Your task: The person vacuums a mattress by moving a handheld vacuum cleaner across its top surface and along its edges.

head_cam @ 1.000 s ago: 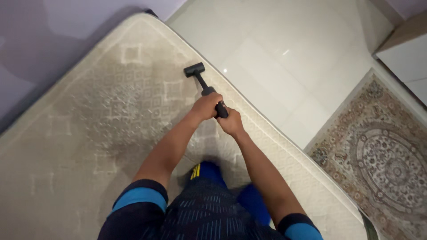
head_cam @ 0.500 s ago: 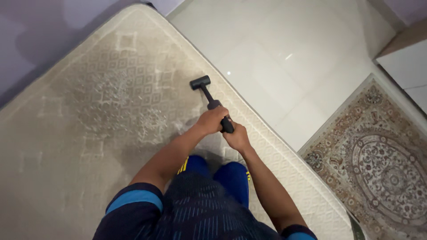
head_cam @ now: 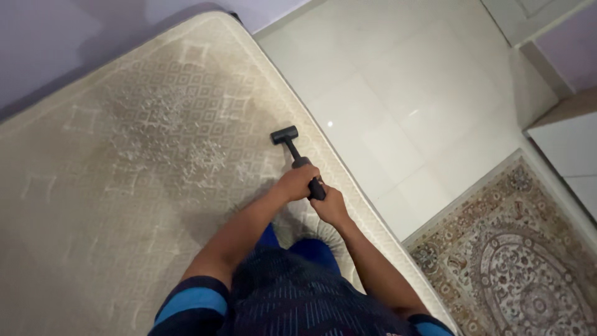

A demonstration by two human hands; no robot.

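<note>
A black hand vacuum wand [head_cam: 293, 149] with a small flat nozzle rests its head on a cream patterned mattress [head_cam: 124, 162] near the right edge. My left hand [head_cam: 298, 182] wraps the wand's handle from the left. My right hand [head_cam: 329, 205] grips the same handle just below, from the right. White powder is scattered on the mattress [head_cam: 199, 155] left of the nozzle, over a darker stained patch. I kneel on the mattress, blue shorts showing under my arms.
White floor tiles [head_cam: 398, 106] lie to the right of the mattress. A patterned oriental rug [head_cam: 522, 261] covers the floor at lower right. A pale wall [head_cam: 62, 37] runs along the mattress's far side. A white cabinet [head_cam: 572, 155] stands at the right edge.
Both hands have drawn the wand back toward me along the mattress's right edge, away from the far corner. The camera view has shifted with it.
</note>
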